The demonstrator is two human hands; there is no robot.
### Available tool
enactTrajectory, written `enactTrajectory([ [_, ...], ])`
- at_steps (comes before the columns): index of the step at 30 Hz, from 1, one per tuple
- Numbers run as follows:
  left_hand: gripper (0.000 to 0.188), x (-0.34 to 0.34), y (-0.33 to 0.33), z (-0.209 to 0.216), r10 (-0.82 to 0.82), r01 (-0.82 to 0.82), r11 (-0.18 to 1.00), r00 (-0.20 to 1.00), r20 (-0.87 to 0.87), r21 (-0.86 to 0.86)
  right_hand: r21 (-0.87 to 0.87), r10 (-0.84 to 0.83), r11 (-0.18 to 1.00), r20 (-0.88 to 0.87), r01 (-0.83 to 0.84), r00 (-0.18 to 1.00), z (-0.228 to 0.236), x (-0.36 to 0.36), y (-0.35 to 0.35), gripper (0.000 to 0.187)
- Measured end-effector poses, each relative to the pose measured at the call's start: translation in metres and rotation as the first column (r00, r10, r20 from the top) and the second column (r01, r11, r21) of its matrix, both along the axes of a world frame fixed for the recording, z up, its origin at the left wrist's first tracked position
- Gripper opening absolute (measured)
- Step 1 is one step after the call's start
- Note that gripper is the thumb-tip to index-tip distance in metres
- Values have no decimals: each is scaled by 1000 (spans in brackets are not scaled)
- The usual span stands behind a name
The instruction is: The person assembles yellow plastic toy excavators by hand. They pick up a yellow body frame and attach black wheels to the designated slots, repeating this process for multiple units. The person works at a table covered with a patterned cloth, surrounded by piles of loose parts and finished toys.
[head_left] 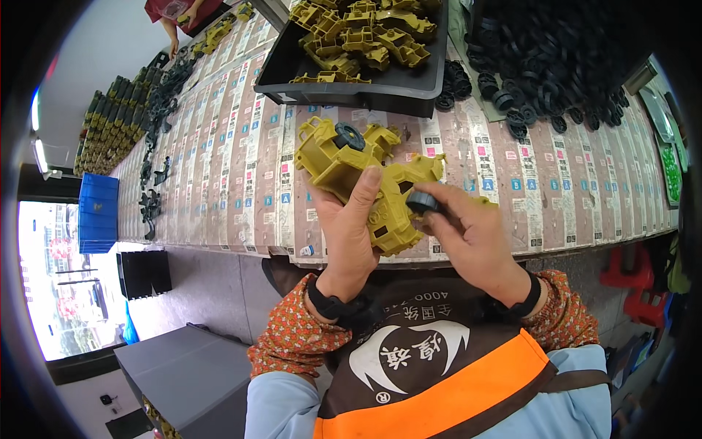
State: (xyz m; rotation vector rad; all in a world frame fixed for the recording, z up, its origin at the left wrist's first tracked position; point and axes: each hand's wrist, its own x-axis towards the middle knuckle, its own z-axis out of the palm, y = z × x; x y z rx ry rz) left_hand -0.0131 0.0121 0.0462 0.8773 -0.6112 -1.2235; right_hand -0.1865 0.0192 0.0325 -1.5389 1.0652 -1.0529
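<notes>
My left hand point(349, 230) is closed round a yellow plastic toy vehicle body point(398, 219), held tilted above the near edge of the table. One black wheel point(349, 136) sits on the body's far left part. Between thumb and fingers, my right hand point(468, 233) grips a second black toy wheel point(421, 203) against the body's right side. Whether that wheel is seated on the body I cannot tell, as the fingers partly cover it.
Beyond my hands stands a black tray point(351, 91) of yellow vehicle bodies. A big heap of black wheels point(545, 66) lies at the far right. Small black parts point(151, 208) line the table's left side, near a blue crate point(99, 212). Another person point(179, 14) works at the far left.
</notes>
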Motion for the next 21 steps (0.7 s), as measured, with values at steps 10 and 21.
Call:
enactTrajectory([
  [10,67,-1,2,-10,109,-100,992,985,135,-76,-88,63,994,-61,-68,996,5,5,13,46],
  [21,87,-17,14,2,132,-102,985,967,218,-141,6,181,983,-33,-181,983,24,-3,29,70],
])
